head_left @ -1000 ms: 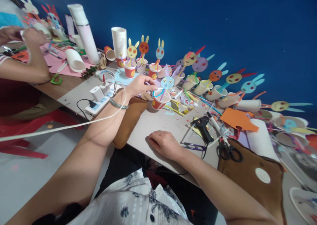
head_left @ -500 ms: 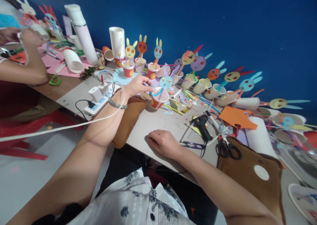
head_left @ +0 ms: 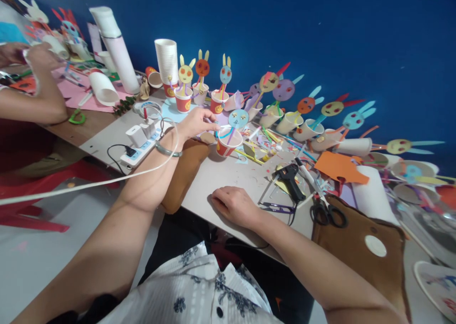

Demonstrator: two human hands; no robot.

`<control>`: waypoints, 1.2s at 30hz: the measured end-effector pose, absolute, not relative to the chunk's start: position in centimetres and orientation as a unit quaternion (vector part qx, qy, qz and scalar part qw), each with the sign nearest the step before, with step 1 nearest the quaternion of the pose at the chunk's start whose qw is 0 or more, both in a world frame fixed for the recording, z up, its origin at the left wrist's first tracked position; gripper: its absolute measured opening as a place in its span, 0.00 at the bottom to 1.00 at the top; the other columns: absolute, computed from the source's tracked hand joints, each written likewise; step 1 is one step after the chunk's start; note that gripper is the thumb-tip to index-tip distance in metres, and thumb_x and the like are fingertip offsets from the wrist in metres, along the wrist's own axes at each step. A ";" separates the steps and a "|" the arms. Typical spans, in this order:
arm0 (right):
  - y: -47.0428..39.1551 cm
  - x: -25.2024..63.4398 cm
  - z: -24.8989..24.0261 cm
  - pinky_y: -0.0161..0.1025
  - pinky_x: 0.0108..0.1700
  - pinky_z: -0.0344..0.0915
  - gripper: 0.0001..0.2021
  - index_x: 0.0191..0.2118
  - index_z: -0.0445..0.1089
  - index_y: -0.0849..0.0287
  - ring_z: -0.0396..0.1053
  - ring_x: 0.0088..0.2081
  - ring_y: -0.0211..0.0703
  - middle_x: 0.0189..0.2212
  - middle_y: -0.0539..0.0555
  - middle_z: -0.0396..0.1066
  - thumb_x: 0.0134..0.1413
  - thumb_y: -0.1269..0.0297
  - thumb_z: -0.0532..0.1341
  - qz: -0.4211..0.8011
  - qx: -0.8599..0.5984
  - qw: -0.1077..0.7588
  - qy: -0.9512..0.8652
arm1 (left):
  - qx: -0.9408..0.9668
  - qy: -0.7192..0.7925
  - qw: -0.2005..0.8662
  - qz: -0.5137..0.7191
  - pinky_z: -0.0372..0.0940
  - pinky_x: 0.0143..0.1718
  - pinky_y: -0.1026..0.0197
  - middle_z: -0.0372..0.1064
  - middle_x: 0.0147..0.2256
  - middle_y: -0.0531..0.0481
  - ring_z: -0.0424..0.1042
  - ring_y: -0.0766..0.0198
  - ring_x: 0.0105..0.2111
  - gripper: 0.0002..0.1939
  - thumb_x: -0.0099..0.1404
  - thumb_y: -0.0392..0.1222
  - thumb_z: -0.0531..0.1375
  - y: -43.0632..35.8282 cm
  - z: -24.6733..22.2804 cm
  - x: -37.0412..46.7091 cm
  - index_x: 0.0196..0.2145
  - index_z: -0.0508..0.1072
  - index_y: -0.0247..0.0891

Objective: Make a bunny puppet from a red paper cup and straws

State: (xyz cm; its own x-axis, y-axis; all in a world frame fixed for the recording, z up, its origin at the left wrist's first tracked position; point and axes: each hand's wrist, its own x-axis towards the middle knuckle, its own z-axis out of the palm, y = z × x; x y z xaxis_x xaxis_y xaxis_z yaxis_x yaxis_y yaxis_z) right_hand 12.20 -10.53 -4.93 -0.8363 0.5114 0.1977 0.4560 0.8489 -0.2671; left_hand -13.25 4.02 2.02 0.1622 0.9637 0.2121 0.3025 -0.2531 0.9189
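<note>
My left hand (head_left: pixel 200 123) reaches over the table, thumb and forefinger at the left rim of a red and white paper cup (head_left: pixel 228 148). The fingers seem to pinch something small at the rim, too small to make out. A blue round paper face (head_left: pixel 238 119) stands above that cup on a purple stem. Loosely curled, my right hand (head_left: pixel 233 204) rests on the table near its front edge, its fingertips hidden underneath. To its right lie a black glue gun (head_left: pixel 291 184) and black-handled scissors (head_left: pixel 328 215).
Several cups with paper rabbit faces line the blue wall. A power strip (head_left: pixel 140 154) sits beside my left forearm, and a white cable crosses over it. A brown pouch (head_left: pixel 359 252) lies at right. Another person's arm (head_left: pixel 39 98) is at far left.
The view has shifted very slightly. Both hands and the cup stay essentially where they were; the other person's hands have moved a little.
</note>
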 end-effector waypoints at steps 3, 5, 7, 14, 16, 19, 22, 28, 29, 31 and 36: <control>-10.5 12.2 -5.0 0.39 0.37 0.55 0.12 0.37 0.72 0.58 0.69 0.31 0.40 0.29 0.53 0.77 0.75 0.68 0.56 0.098 -0.253 0.134 -0.953 | 0.662 0.474 0.378 0.440 0.66 0.32 0.63 0.77 0.30 0.49 0.73 0.66 0.30 0.15 0.53 0.44 0.77 4.0 2.0 -13.2 0.31 0.78 0.35; -10.5 12.1 -5.0 0.39 0.37 0.55 0.12 0.36 0.72 0.58 0.69 0.31 0.40 0.29 0.53 0.77 0.75 0.68 0.56 0.095 -0.252 0.135 -0.954 | 0.661 0.475 0.380 0.438 0.66 0.32 0.63 0.77 0.30 0.49 0.73 0.66 0.31 0.15 0.53 0.45 0.77 4.0 2.0 -13.2 0.31 0.78 0.35; -10.5 12.1 -5.1 0.39 0.37 0.55 0.12 0.36 0.71 0.58 0.69 0.31 0.40 0.29 0.54 0.77 0.75 0.68 0.56 0.096 -0.251 0.135 -0.954 | 0.661 0.479 0.381 0.433 0.65 0.32 0.63 0.76 0.30 0.49 0.73 0.66 0.31 0.15 0.53 0.45 0.77 3.9 2.1 -13.2 0.31 0.78 0.35; -10.5 12.1 -5.1 0.39 0.37 0.55 0.13 0.37 0.72 0.58 0.69 0.31 0.40 0.29 0.54 0.77 0.76 0.67 0.55 0.094 -0.250 0.133 -0.955 | 0.665 0.493 0.370 0.421 0.64 0.36 0.62 0.76 0.33 0.51 0.71 0.65 0.32 0.21 0.49 0.46 0.79 3.9 2.2 -13.5 0.37 0.81 0.33; -10.5 12.1 -5.2 0.39 0.37 0.55 0.13 0.37 0.72 0.58 0.69 0.31 0.40 0.29 0.54 0.77 0.76 0.67 0.55 0.091 -0.249 0.133 -0.955 | 0.666 0.500 0.377 0.406 0.62 0.34 0.62 0.76 0.32 0.52 0.70 0.65 0.32 0.24 0.47 0.47 0.79 3.9 2.2 -13.5 0.39 0.81 0.33; -10.4 12.1 -5.3 0.39 0.37 0.54 0.13 0.37 0.72 0.58 0.68 0.31 0.40 0.29 0.54 0.77 0.76 0.67 0.55 0.091 -0.248 0.132 -0.955 | 0.665 0.512 0.374 0.395 0.61 0.32 0.63 0.74 0.31 0.52 0.68 0.66 0.31 0.21 0.48 0.47 0.78 3.8 2.3 -13.6 0.37 0.81 0.33; -10.5 12.1 -5.3 0.39 0.37 0.54 0.13 0.37 0.71 0.58 0.67 0.31 0.40 0.30 0.54 0.76 0.76 0.67 0.54 0.098 -0.248 0.129 -0.955 | 0.663 0.513 0.368 0.402 0.60 0.32 0.63 0.73 0.30 0.52 0.67 0.68 0.30 0.18 0.51 0.47 0.76 3.8 2.3 -13.5 0.34 0.80 0.33; -10.5 12.2 -5.4 0.39 0.37 0.53 0.13 0.37 0.71 0.58 0.66 0.31 0.41 0.29 0.54 0.75 0.76 0.67 0.54 0.100 -0.251 0.135 -0.953 | 0.652 0.512 0.384 0.407 0.60 0.32 0.64 0.71 0.28 0.54 0.67 0.69 0.29 0.14 0.53 0.44 0.74 3.5 2.5 -13.3 0.33 0.78 0.34; -10.5 12.1 -5.4 0.40 0.37 0.53 0.13 0.37 0.71 0.58 0.66 0.30 0.40 0.28 0.53 0.75 0.76 0.67 0.54 0.097 -0.251 0.138 -0.953 | 0.651 0.509 0.384 0.411 0.61 0.33 0.63 0.71 0.28 0.54 0.67 0.69 0.29 0.14 0.53 0.44 0.74 3.5 2.5 -13.2 0.32 0.78 0.34; -10.5 12.1 -5.4 0.40 0.36 0.53 0.14 0.36 0.71 0.58 0.66 0.30 0.40 0.28 0.53 0.75 0.76 0.67 0.54 0.092 -0.250 0.143 -0.953 | 0.653 0.503 0.385 0.416 0.61 0.33 0.63 0.71 0.29 0.54 0.66 0.69 0.29 0.14 0.53 0.44 0.74 3.6 2.4 -13.3 0.32 0.78 0.33; -10.5 12.0 -5.3 0.39 0.36 0.54 0.14 0.36 0.72 0.58 0.67 0.30 0.40 0.28 0.53 0.76 0.76 0.67 0.54 0.089 -0.248 0.134 -0.955 | 0.673 0.486 0.381 0.407 0.64 0.38 0.61 0.73 0.32 0.52 0.70 0.66 0.33 0.20 0.51 0.46 0.77 4.1 2.1 -13.6 0.37 0.79 0.33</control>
State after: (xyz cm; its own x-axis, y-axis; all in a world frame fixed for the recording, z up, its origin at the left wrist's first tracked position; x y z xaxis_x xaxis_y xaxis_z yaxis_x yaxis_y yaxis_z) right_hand 11.97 -10.54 -5.25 -0.8410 0.4977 0.2121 0.4501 0.8612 -0.2362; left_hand -13.57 4.06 2.08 0.1950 0.9647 0.1773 0.3439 -0.2365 0.9087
